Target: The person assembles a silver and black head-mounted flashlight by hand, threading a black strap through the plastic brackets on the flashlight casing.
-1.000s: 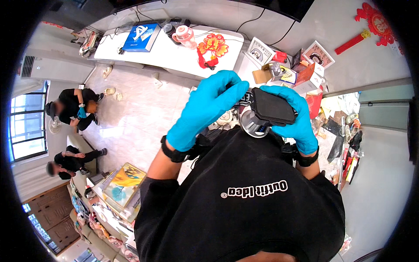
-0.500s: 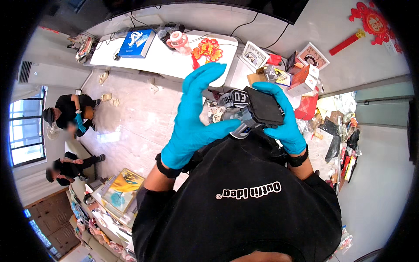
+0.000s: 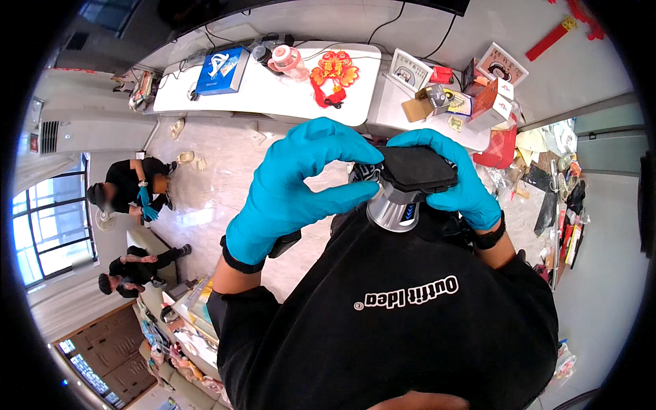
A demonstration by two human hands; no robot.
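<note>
In front of my chest is a headlamp [image 3: 418, 171], with a flat black block, a flared silver lamp head [image 3: 392, 214] and a black-and-white lettered strap [image 3: 364, 173]. My right hand [image 3: 459, 179], in a blue glove, is closed round the block's right side, fingers over its far edge and thumb beneath. From the left, my left hand [image 3: 309, 179], gloved the same, curves in. Its thumb and fingertips close on the strap beside the block. Most of the strap is hidden behind the left fingers.
Beyond my hands, a white table [image 3: 273, 96] bears a blue box [image 3: 222, 70], a pink bottle [image 3: 288, 63] and a red-gold ornament [image 3: 335, 68]. Boxes and framed pictures [image 3: 410, 70] stand at the right. Two people sit at the left, one with gloved hands [image 3: 148, 205]. Clutter [image 3: 564, 198] lies at right.
My left hand was spread wide, its fingers raised; now they have come down and in onto the strap. My right hand still holds the headlamp, whose silver lamp head shows more.
</note>
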